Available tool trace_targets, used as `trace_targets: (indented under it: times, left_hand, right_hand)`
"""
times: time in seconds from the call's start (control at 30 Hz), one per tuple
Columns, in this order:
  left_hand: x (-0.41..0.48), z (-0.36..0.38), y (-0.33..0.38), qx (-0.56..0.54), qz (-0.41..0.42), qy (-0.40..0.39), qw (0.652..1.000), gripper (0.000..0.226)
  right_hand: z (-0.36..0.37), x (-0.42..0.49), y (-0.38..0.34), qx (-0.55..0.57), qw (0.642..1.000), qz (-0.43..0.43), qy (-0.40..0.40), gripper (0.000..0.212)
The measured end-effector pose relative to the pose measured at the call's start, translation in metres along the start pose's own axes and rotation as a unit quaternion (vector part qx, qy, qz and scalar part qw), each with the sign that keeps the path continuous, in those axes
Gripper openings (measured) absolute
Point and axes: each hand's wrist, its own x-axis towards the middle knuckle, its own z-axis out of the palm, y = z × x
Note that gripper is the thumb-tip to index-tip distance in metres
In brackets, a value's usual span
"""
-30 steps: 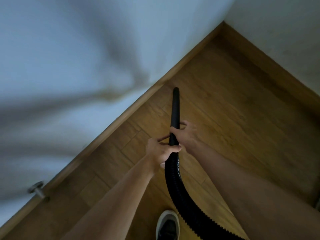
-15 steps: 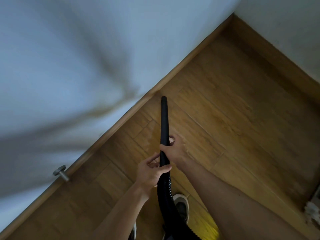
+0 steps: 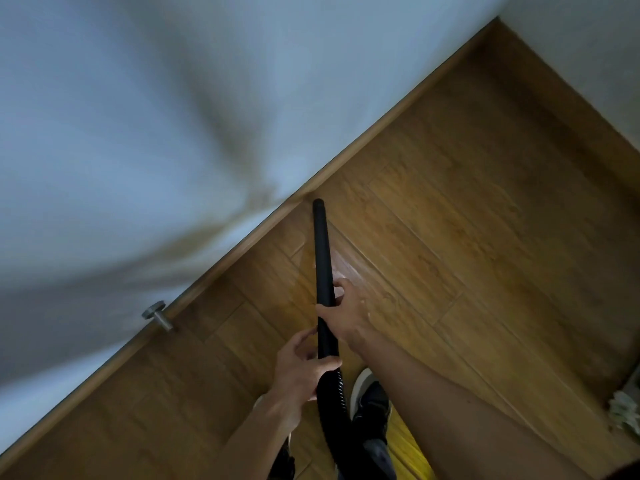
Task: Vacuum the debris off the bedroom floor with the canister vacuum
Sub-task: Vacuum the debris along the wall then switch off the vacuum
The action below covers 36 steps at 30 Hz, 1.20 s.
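Observation:
A black vacuum wand points away from me over the wooden floor. Its tip lies close to the skirting board. My right hand grips the wand near its lower end. Just below, my left hand holds the spot where the wand meets the ribbed black hose. The hose runs down between my arms and out of view. The canister is not in view. I make out no debris near the tip.
A white wall fills the left and top. A metal door stop sticks out of the skirting at left. My shoe stands under the hose. Pale crumpled material lies at the right edge.
The view has shifted, so the door stop and shoe sit further up and right in the frame. The wand tip now lies nearer the skirting. Both hands keep their grip.

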Motion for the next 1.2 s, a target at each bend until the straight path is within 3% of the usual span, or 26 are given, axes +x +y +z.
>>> trace_targets:
  times: [0.37, 0.8, 1.03, 1.2]
  left_hand:
    - [-0.026, -0.056, -0.018, 0.011, -0.017, -0.007, 1.0, 0.053]
    - [-0.037, -0.029, -0.04, 0.047, -0.013, -0.091, 0.995, 0.051]
    - [-0.04, -0.068, -0.064, 0.051, -0.016, -0.057, 0.997, 0.055]
    - [-0.047, -0.092, -0.084, 0.014, -0.017, -0.046, 0.999, 0.055]
  right_hand:
    - [0.056, -0.037, 0.003, -0.004, 1.0, 0.008, -0.015, 0.057]
    - [0.015, -0.059, 0.051, 0.069, 0.992, 0.098, 0.04, 0.042]
    - [0.051, -0.075, 0.056, 0.14, 0.978, 0.153, -0.02, 0.04]
    - [0.076, -0.083, 0.057, 0.126, 0.978, 0.153, -0.066, 0.037]
